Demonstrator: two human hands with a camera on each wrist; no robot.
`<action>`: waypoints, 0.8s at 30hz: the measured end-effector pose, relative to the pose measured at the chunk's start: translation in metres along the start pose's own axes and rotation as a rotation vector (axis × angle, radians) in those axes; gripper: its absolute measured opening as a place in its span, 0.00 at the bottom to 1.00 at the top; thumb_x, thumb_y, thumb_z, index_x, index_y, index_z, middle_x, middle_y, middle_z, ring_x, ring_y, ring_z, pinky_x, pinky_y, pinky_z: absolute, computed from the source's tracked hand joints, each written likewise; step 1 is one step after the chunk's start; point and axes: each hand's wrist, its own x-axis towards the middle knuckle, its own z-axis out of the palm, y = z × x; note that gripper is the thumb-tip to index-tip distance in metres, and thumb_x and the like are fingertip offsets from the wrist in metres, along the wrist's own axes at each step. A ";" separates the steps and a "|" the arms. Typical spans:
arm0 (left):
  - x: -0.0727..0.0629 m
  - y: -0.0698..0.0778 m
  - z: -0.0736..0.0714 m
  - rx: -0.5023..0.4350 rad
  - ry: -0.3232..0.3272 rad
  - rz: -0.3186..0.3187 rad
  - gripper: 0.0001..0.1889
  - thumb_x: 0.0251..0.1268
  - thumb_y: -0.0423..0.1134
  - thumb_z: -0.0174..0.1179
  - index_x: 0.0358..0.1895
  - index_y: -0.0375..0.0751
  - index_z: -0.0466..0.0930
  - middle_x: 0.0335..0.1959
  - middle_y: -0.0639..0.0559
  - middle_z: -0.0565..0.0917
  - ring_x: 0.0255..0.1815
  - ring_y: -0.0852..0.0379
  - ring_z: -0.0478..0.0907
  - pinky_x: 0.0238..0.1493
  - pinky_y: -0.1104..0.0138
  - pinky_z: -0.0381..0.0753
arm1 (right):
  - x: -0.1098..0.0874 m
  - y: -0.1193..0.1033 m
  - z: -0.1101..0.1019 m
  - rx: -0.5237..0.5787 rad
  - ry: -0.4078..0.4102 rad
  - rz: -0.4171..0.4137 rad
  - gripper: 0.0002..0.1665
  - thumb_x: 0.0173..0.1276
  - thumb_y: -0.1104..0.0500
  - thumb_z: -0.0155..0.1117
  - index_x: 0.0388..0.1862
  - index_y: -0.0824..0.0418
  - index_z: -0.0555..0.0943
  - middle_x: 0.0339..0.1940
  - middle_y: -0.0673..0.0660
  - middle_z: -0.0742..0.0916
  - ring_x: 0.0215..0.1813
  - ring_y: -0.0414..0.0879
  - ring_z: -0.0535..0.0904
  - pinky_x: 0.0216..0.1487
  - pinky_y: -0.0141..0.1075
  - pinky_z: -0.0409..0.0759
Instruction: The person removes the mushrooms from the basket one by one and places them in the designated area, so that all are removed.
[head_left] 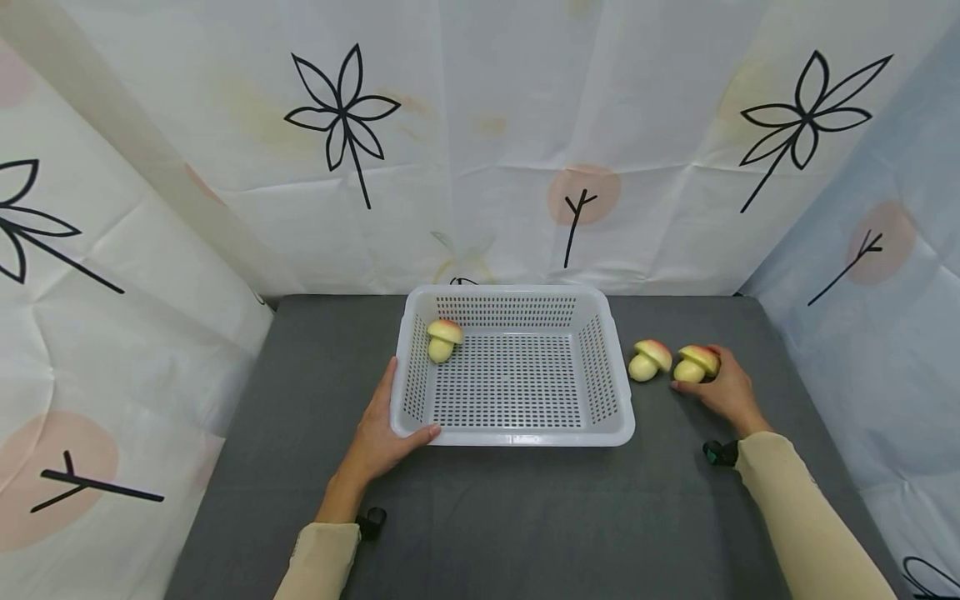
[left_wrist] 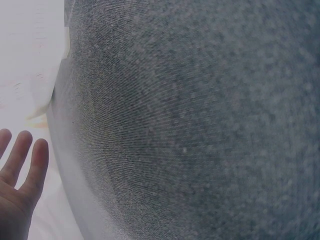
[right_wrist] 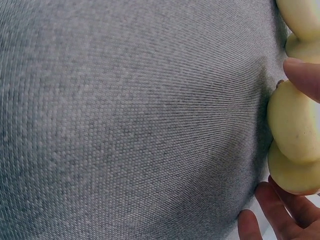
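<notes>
A white plastic basket [head_left: 525, 437] with slotted walls stands at the back middle of the table. Inside it, by the left wall, sits one toy mushroom [head_left: 442, 340] with a yellow-red cap. My left hand [head_left: 375, 442] rests at the basket's front left corner, thumb along the front rim and straight fingers beside the left wall. To the right of the basket, my right hand [head_left: 729, 392] holds a second toy mushroom [head_left: 693, 365] between thumb and fingers; the right wrist view shows its pale yellow side [right_wrist: 295, 125]. Just left of it lies a third toy mushroom [head_left: 649, 360].
The dark grey tabletop [head_left: 525, 525] spreads in front of the basket. Behind the table hangs a pale cloth [head_left: 480, 167] with leaf drawings, and more cloth stands at both sides. Dark bands [head_left: 371, 523] are on both wrists.
</notes>
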 end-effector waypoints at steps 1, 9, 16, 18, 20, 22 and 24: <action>0.000 0.000 0.000 0.002 0.001 -0.003 0.66 0.49 0.53 0.80 0.83 0.64 0.36 0.81 0.48 0.55 0.71 0.42 0.66 0.65 0.40 0.65 | 0.000 0.000 0.000 0.000 -0.002 0.002 0.61 0.64 0.50 0.76 0.77 0.78 0.48 0.67 0.84 0.65 0.63 0.78 0.63 0.58 0.67 0.63; 0.000 0.000 0.000 0.001 0.004 -0.002 0.66 0.49 0.53 0.80 0.83 0.64 0.36 0.80 0.48 0.55 0.69 0.42 0.67 0.64 0.40 0.66 | 0.000 0.000 0.000 -0.005 -0.015 0.018 0.62 0.64 0.49 0.76 0.78 0.78 0.48 0.67 0.84 0.64 0.63 0.78 0.63 0.58 0.67 0.63; 0.000 0.001 0.000 0.006 0.003 0.002 0.66 0.49 0.53 0.80 0.83 0.65 0.36 0.80 0.48 0.56 0.68 0.42 0.68 0.63 0.40 0.67 | 0.001 0.000 0.000 -0.001 -0.024 0.038 0.63 0.64 0.48 0.76 0.79 0.77 0.46 0.68 0.84 0.63 0.64 0.78 0.62 0.59 0.67 0.62; 0.000 0.001 0.000 0.006 0.003 -0.001 0.66 0.49 0.53 0.80 0.83 0.65 0.36 0.80 0.48 0.56 0.68 0.42 0.68 0.62 0.40 0.67 | 0.001 0.000 0.000 -0.002 -0.026 0.042 0.64 0.64 0.48 0.76 0.79 0.77 0.46 0.68 0.84 0.63 0.65 0.78 0.62 0.59 0.67 0.63; 0.000 0.001 0.000 0.006 0.002 -0.003 0.66 0.49 0.53 0.80 0.83 0.65 0.36 0.80 0.48 0.56 0.68 0.42 0.68 0.62 0.40 0.68 | 0.001 -0.001 0.000 0.000 -0.027 0.043 0.64 0.64 0.48 0.76 0.79 0.76 0.46 0.68 0.84 0.63 0.65 0.78 0.62 0.59 0.67 0.63; 0.000 0.001 0.000 0.007 0.001 -0.006 0.66 0.49 0.53 0.80 0.83 0.65 0.36 0.80 0.48 0.56 0.67 0.42 0.68 0.62 0.40 0.67 | 0.001 -0.001 0.000 0.001 -0.026 0.041 0.63 0.64 0.48 0.76 0.79 0.76 0.46 0.68 0.84 0.63 0.64 0.78 0.62 0.59 0.67 0.63; -0.001 0.001 0.000 0.006 0.001 -0.007 0.66 0.49 0.53 0.80 0.83 0.65 0.36 0.80 0.48 0.56 0.68 0.42 0.68 0.62 0.40 0.67 | 0.000 -0.001 0.000 0.001 -0.023 0.038 0.63 0.64 0.48 0.76 0.79 0.77 0.46 0.68 0.84 0.64 0.64 0.77 0.62 0.58 0.67 0.63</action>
